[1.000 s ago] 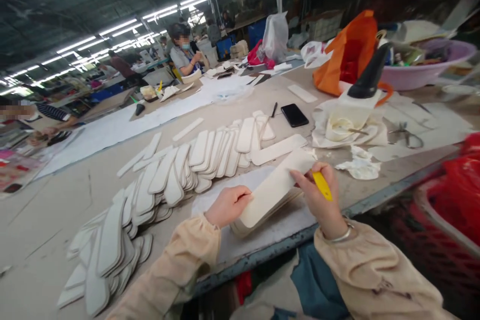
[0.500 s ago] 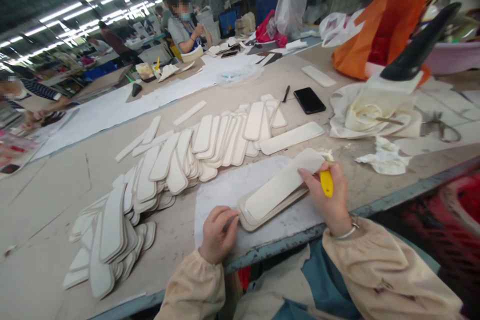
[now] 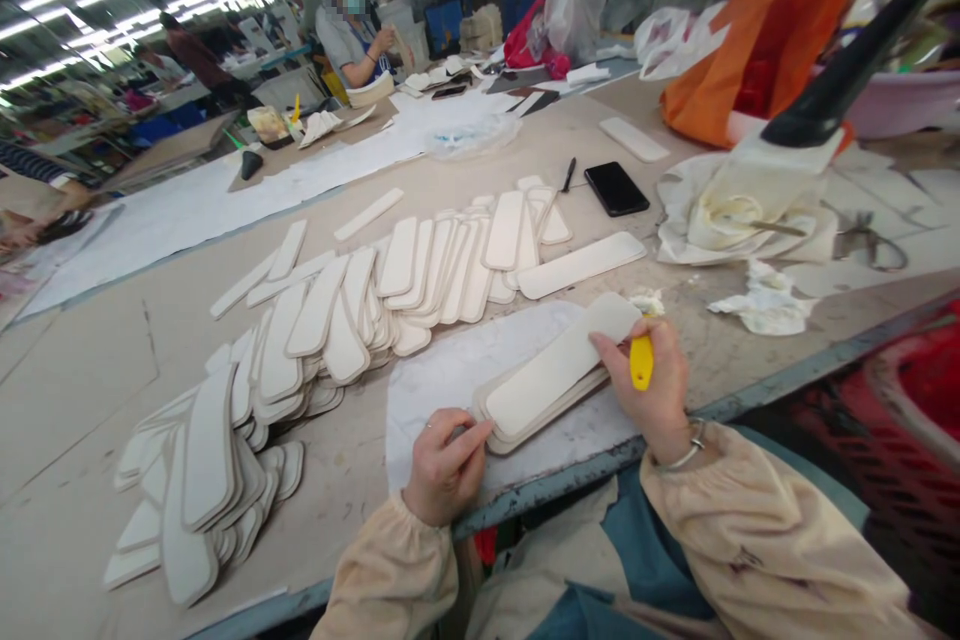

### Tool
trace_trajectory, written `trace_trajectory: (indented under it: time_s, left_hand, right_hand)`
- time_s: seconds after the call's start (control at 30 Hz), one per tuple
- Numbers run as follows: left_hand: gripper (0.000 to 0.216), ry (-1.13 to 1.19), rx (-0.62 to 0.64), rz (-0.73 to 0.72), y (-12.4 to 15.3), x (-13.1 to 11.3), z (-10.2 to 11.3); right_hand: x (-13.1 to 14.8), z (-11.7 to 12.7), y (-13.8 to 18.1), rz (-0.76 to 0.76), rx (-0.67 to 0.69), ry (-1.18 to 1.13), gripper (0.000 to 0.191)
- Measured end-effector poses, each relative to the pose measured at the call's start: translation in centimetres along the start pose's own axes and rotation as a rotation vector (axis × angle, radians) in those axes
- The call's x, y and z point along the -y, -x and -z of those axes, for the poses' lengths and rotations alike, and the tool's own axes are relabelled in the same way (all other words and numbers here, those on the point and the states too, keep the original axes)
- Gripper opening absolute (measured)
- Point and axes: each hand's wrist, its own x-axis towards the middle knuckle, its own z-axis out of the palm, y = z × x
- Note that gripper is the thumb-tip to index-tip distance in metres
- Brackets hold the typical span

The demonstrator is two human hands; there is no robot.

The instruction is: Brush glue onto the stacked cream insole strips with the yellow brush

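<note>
A long off-white strip with rounded ends [image 3: 559, 360] lies tilted on top of a small stack of similar strips [image 3: 517, 442]. My right hand [image 3: 651, 380] pinches its far end between thumb and fingers. Tucked in the same hand is a small tool with a yellow handle [image 3: 641, 363]; its working end is hidden by the fingers. My left hand [image 3: 448, 465] is closed, its thumb and forefinger tips at the strip's near corner. Beneath the stack is a white sheet [image 3: 420, 400] on the table. A single strip [image 3: 581, 265] lies just beyond.
Many loose strips [image 3: 322, 305] spread in overlapping rows on the left. Further back lie a phone [image 3: 616, 188] and a pen [image 3: 569, 174]. On the right are crumpled white paper [image 3: 765, 298], scissors [image 3: 870, 240] and an orange bag [image 3: 750, 50]. A masked co-worker [image 3: 356, 25] sits across the table.
My left fingertips have come from beside the stack to the near corner of the top strip. My right hand keeps its hold. The view has shifted slightly.
</note>
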Motion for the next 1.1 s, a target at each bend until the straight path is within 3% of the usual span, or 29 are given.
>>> trace_trajectory:
  time_s: [0.37, 0.53, 1.1]
  left_hand:
    - [0.044, -0.078, 0.077, -0.027, 0.0, 0.6, -0.4]
    - [0.046, -0.074, 0.078, -0.058, -0.1, 0.6, -0.3]
    - [0.039, -0.170, 0.110, -0.248, -0.1, 3.0, -0.2]
  right_hand:
    - [0.5, 0.4, 0.1, 0.021, 0.029, -0.009, 0.035]
    - [0.0, 1.1, -1.1, 0.028, -0.023, -0.119, 0.034]
    - [-1.2, 2.1, -2.8, 0.038, 0.072, 0.100, 0.024]
